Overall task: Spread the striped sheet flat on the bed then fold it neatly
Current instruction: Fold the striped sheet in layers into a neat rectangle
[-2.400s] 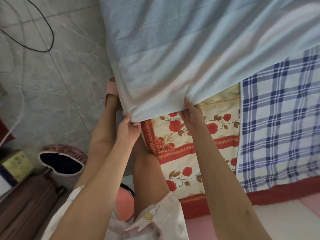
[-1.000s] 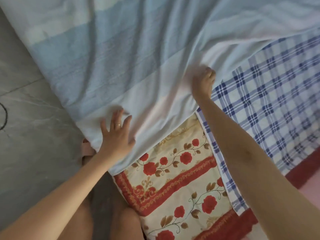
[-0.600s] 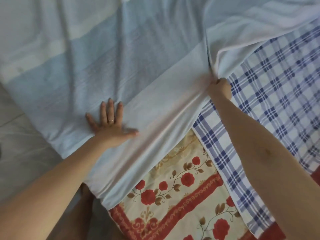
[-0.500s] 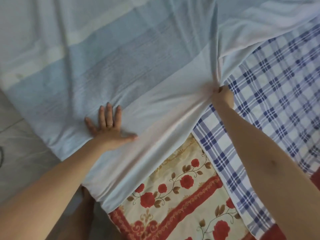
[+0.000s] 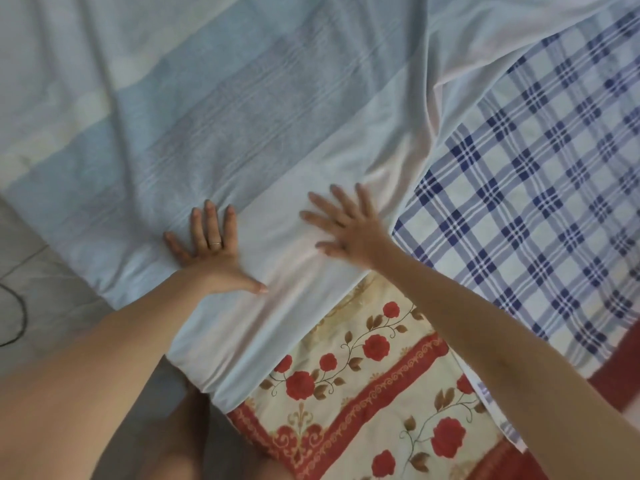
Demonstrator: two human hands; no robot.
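Note:
The striped sheet, pale blue and white in broad bands, lies spread over the bed and fills the upper left of the view. Its near corner hangs over the bed's edge. My left hand, a ring on one finger, presses flat on the sheet near that edge, fingers straight and spread. My right hand lies flat on the sheet's white band just to the right, fingers spread, close to the sheet's right edge. A long crease runs up the sheet from my right hand.
A blue-and-white checked cloth covers the bed to the right of the sheet. A cream bedcover with red roses lies below it, at the bed's near edge. Grey tiled floor with a black cable shows at the left.
My right hand has let go of the bunched sheet edge it was gripping and now lies flat, nearer my left hand. The pulled-up fold has dropped. My left hand stays pressed in place.

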